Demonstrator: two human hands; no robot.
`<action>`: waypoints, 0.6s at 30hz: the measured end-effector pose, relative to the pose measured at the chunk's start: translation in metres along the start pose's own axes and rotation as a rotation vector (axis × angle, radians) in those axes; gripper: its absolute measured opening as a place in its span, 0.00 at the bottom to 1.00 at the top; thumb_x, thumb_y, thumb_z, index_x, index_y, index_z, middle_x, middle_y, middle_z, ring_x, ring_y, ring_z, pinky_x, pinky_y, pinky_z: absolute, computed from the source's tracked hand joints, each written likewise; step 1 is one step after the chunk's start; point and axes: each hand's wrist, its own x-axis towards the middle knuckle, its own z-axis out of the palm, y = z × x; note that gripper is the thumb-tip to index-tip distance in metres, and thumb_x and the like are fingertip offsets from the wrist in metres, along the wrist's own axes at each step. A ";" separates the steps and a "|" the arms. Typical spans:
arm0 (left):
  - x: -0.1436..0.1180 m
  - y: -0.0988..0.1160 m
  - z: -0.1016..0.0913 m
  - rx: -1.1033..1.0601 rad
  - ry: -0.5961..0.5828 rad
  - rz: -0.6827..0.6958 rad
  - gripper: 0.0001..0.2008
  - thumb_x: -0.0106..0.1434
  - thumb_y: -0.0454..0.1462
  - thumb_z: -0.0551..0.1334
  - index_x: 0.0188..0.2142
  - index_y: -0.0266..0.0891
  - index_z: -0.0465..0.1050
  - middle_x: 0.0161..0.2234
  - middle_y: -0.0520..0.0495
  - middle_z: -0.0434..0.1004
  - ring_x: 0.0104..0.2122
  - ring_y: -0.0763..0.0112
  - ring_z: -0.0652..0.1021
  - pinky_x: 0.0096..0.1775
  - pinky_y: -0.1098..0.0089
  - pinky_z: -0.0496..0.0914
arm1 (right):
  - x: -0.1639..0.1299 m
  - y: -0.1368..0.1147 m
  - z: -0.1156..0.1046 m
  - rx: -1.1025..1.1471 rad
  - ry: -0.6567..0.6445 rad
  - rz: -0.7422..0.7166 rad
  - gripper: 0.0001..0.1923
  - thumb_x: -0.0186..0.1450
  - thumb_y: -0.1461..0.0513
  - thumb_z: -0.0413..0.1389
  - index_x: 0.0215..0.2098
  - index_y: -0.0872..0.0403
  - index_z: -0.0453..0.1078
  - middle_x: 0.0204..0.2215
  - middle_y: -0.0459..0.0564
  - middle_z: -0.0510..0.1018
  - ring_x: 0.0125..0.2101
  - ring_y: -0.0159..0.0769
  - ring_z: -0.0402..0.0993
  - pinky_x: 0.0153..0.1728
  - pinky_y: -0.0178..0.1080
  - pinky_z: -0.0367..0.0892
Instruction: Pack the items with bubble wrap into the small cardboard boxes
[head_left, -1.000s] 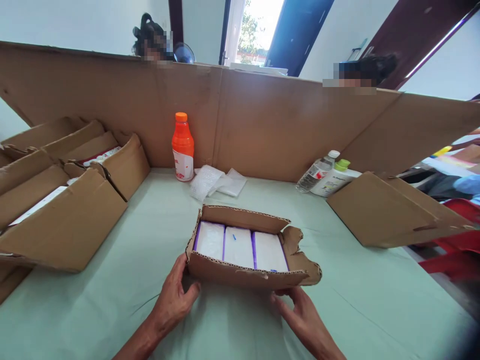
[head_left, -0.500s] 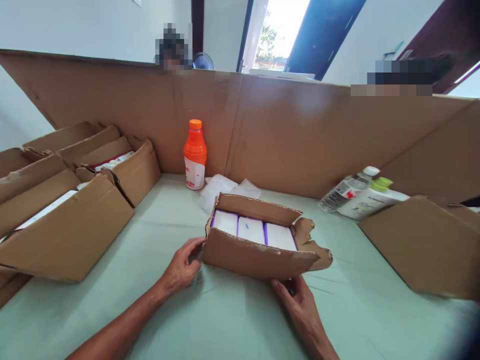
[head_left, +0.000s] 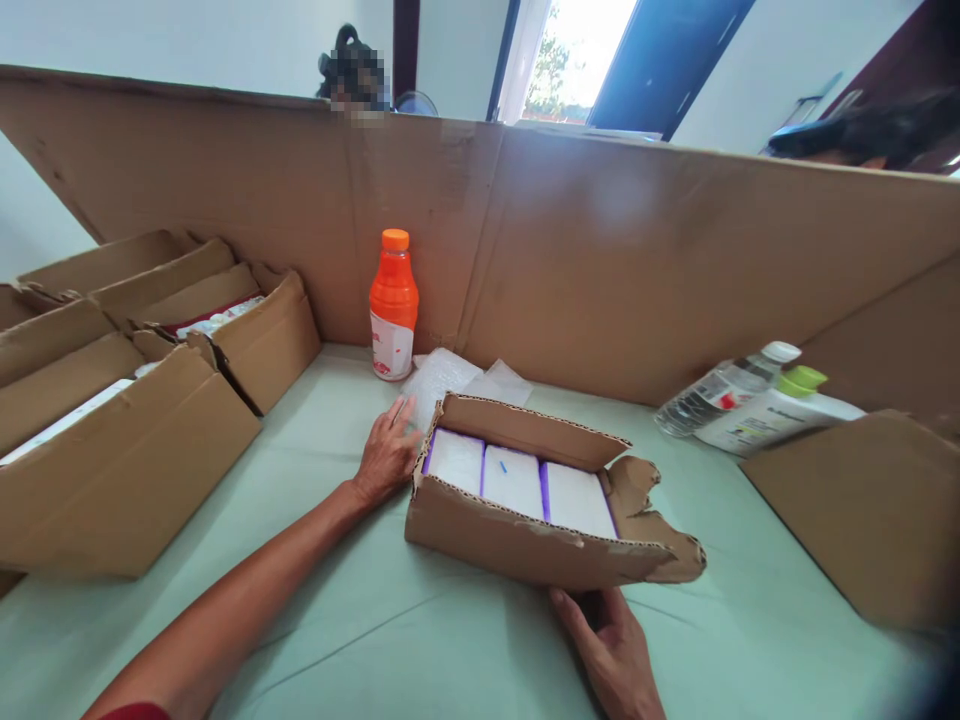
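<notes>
A low torn cardboard tray [head_left: 517,540] sits on the pale green table [head_left: 337,620] in front of me. Three white packs with purple edges [head_left: 517,480] fill it side by side. My left hand [head_left: 388,455] lies flat against the tray's left end, fingers stretched toward the bubble wrap [head_left: 439,378] behind it. Below the tray's front right corner, my right hand [head_left: 611,645] touches the near wall with its fingertips under the edge. Neither hand grips anything that I can see.
An orange bottle [head_left: 392,305] stands at the tall cardboard screen [head_left: 600,260]. Open cartons [head_left: 127,400] crowd the left. A clear bottle [head_left: 720,388] and a white bottle with a green cap [head_left: 780,412] lie at right, beside a carton [head_left: 862,510]. One person's head shows above the screen.
My left hand slid from the tray's near-left corner up along its left end toward the bubble wrap. The tray turned slightly, and the view shifted.
</notes>
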 end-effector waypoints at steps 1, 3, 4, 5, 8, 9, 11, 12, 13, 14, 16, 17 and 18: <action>0.002 0.000 0.000 0.005 0.007 0.005 0.19 0.64 0.32 0.57 0.53 0.37 0.74 0.68 0.35 0.62 0.70 0.51 0.57 0.65 0.49 0.55 | 0.000 0.000 0.000 -0.007 0.001 -0.006 0.24 0.53 0.43 0.61 0.35 0.53 0.73 0.30 0.54 0.84 0.31 0.47 0.80 0.31 0.42 0.75; 0.005 0.000 -0.005 0.009 0.035 0.016 0.22 0.62 0.32 0.57 0.56 0.36 0.72 0.66 0.35 0.65 0.69 0.52 0.60 0.65 0.50 0.56 | 0.001 -0.001 0.000 -0.020 0.000 -0.017 0.24 0.54 0.42 0.60 0.35 0.53 0.73 0.29 0.54 0.84 0.30 0.47 0.79 0.31 0.42 0.74; 0.006 0.001 -0.009 0.009 0.062 0.017 0.23 0.62 0.33 0.57 0.57 0.36 0.71 0.65 0.34 0.66 0.68 0.52 0.61 0.65 0.51 0.57 | 0.001 -0.002 0.000 -0.028 0.001 -0.020 0.24 0.54 0.42 0.60 0.34 0.53 0.73 0.29 0.54 0.83 0.29 0.47 0.79 0.31 0.42 0.74; 0.006 0.003 -0.015 0.010 0.097 0.013 0.25 0.62 0.33 0.57 0.59 0.36 0.69 0.65 0.34 0.66 0.68 0.52 0.62 0.65 0.51 0.57 | 0.001 -0.004 0.000 -0.033 0.001 -0.021 0.24 0.54 0.42 0.60 0.34 0.53 0.73 0.28 0.54 0.83 0.29 0.47 0.79 0.31 0.43 0.74; -0.001 0.015 -0.045 0.006 0.256 -0.022 0.26 0.63 0.34 0.56 0.60 0.36 0.67 0.64 0.33 0.67 0.66 0.52 0.65 0.64 0.49 0.58 | 0.000 -0.007 0.000 -0.017 0.001 -0.029 0.24 0.54 0.42 0.60 0.37 0.53 0.72 0.30 0.53 0.84 0.30 0.48 0.79 0.32 0.43 0.75; -0.008 0.021 -0.059 -0.017 0.328 -0.051 0.24 0.63 0.35 0.56 0.59 0.36 0.68 0.62 0.34 0.69 0.63 0.52 0.68 0.64 0.50 0.60 | 0.000 -0.007 0.000 -0.005 0.000 -0.035 0.25 0.54 0.43 0.60 0.38 0.53 0.72 0.31 0.53 0.84 0.31 0.48 0.79 0.32 0.43 0.75; -0.026 0.034 -0.093 -0.116 0.487 -0.141 0.20 0.64 0.38 0.59 0.54 0.38 0.73 0.55 0.39 0.75 0.57 0.56 0.74 0.61 0.55 0.65 | 0.000 -0.007 0.001 0.017 -0.014 -0.049 0.25 0.55 0.43 0.59 0.39 0.53 0.72 0.31 0.53 0.84 0.31 0.48 0.79 0.33 0.43 0.75; -0.038 0.041 -0.110 -0.182 0.561 -0.201 0.17 0.63 0.39 0.60 0.51 0.39 0.75 0.52 0.42 0.78 0.53 0.58 0.76 0.58 0.59 0.67 | 0.000 -0.007 0.001 0.022 -0.022 -0.057 0.25 0.55 0.43 0.59 0.40 0.53 0.71 0.31 0.53 0.83 0.31 0.47 0.79 0.33 0.43 0.75; -0.052 0.047 -0.127 -0.254 0.638 -0.264 0.15 0.62 0.40 0.62 0.48 0.40 0.77 0.48 0.45 0.79 0.49 0.61 0.77 0.55 0.62 0.69 | 0.000 -0.006 0.001 0.023 -0.031 -0.066 0.25 0.56 0.43 0.59 0.40 0.53 0.71 0.31 0.53 0.83 0.31 0.47 0.79 0.33 0.43 0.74; -0.066 0.054 -0.143 -0.324 0.712 -0.340 0.13 0.61 0.41 0.64 0.45 0.42 0.78 0.44 0.47 0.80 0.45 0.64 0.78 0.51 0.66 0.71 | 0.001 -0.006 0.001 0.024 -0.038 -0.074 0.25 0.56 0.43 0.59 0.41 0.53 0.71 0.31 0.52 0.83 0.31 0.47 0.79 0.33 0.43 0.74; -0.093 0.063 -0.168 -0.514 0.852 -0.477 0.12 0.56 0.40 0.68 0.41 0.44 0.79 0.39 0.52 0.79 0.37 0.69 0.77 0.42 0.72 0.72 | 0.001 -0.006 0.001 0.028 -0.040 -0.080 0.25 0.57 0.44 0.59 0.42 0.53 0.70 0.33 0.52 0.83 0.33 0.47 0.79 0.34 0.43 0.74; -0.105 0.066 -0.176 -0.615 0.888 -0.549 0.13 0.54 0.40 0.70 0.41 0.44 0.79 0.38 0.53 0.79 0.35 0.71 0.76 0.38 0.74 0.71 | 0.000 -0.007 0.001 0.031 -0.038 -0.080 0.26 0.57 0.44 0.58 0.43 0.54 0.70 0.33 0.52 0.83 0.34 0.47 0.79 0.35 0.43 0.74; -0.116 0.068 -0.181 -0.710 0.903 -0.618 0.14 0.51 0.39 0.71 0.40 0.45 0.79 0.36 0.54 0.79 0.33 0.73 0.75 0.36 0.75 0.71 | 0.000 -0.007 0.002 0.033 -0.035 -0.078 0.27 0.56 0.44 0.58 0.44 0.54 0.70 0.34 0.52 0.83 0.34 0.47 0.79 0.36 0.43 0.74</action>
